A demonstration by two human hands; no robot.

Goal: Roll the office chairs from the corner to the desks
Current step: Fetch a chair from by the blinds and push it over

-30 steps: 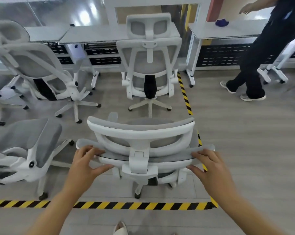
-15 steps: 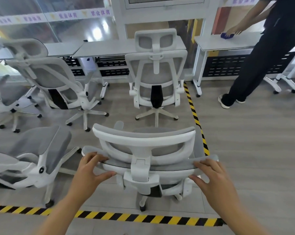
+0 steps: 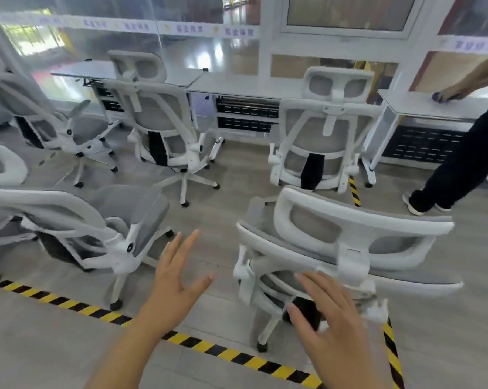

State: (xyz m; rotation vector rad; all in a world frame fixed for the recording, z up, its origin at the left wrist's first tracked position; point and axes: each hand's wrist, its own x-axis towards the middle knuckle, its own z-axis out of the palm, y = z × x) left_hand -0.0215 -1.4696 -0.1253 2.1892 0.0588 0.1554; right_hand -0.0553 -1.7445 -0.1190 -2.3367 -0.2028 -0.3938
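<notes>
Office chair [image 3: 357,220] near splayed, empty fingers [image 3: 185,245]

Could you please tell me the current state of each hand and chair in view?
Nearest chair: upright, blurred, not gripped.
Left hand: open, fingers spread, holding nothing.
Right hand: open, in front of that chair's backrest; contact unclear.
Chair by the middle desk: upright, backrest toward the camera.
</notes>
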